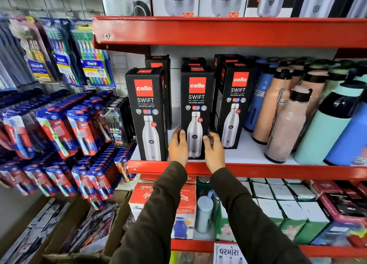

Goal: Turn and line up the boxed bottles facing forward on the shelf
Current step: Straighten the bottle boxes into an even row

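Middle box [195,109] gripped low by left hand [178,146] and right hand [213,147], squaring its front with shelf [278,169] edge.

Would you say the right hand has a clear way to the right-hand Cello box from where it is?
Probably yes. The right hand grips the middle box, and the right box stands just beside it, set a little further back, with bare shelf in front and nothing between them.
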Demonstrator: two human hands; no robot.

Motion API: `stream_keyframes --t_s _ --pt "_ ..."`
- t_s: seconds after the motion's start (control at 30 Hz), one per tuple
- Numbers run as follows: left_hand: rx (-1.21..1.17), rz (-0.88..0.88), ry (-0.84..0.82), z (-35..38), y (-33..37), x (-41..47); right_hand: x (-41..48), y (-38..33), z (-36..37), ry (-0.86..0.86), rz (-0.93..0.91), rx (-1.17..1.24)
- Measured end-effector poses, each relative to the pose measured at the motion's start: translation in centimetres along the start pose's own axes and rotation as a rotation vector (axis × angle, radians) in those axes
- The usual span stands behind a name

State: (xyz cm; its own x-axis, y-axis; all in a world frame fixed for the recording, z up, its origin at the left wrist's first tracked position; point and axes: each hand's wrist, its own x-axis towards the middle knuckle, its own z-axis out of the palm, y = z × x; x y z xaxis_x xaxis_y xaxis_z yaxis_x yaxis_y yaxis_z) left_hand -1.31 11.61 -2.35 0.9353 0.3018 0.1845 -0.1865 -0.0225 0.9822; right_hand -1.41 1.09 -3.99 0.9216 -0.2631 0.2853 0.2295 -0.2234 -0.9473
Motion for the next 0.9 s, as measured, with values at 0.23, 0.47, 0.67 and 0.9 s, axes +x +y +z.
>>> stream_keyframes --t_s 0.23,0.47,0.67,0.9 --pt "-0.006 0.028 0.007 -1.1 0.0 -2.3 -2.5 0.0 -0.7 0.020 -0.030 -0.012" --pt "0.006 0.029 0.009 -1.3 -0.1 -2.9 -3.7 -0.7 -1.4 -0.010 -0.042 -0.033" --pt "0.033 0.047 0.056 -0.8 -0.2 -3.4 -3.5 -0.7 -1.9 -0.044 -0.012 -0.016" --pt "0.021 0.326 0.330 1.8 0.1 -6.4 -2.5 -0.5 -4.6 0.042 -0.050 0.045"
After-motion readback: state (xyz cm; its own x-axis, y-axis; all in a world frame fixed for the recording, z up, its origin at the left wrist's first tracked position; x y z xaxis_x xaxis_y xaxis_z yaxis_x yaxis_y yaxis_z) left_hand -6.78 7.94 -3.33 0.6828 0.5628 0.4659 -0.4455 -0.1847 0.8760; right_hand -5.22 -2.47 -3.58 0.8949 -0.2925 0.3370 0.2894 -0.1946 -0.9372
